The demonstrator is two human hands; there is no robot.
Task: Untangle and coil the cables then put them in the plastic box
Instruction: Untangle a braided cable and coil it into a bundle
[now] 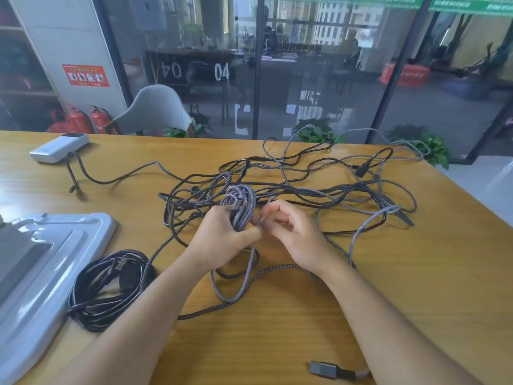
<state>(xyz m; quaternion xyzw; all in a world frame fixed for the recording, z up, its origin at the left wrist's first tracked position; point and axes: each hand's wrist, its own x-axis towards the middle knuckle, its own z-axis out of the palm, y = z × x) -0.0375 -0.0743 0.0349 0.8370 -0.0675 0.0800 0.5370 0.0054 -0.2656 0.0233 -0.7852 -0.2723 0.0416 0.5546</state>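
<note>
winding a grey braided cable (241, 207) into a small coil over the middle of the wooden table (416, 273), the left hand (222, 240) grips the bundle of loops with curled fingers while the right hand (294, 232) pinches the loose strand just beside it. to do this well, i would keep each turn the same size and feed slack from the tangled pile (319, 190) behind without tugging knots tight. a finished black coil (108, 287) lies to the left, touching the grey plastic lid (55, 259); a usb plug (323, 369) rests near the front edge.
</note>
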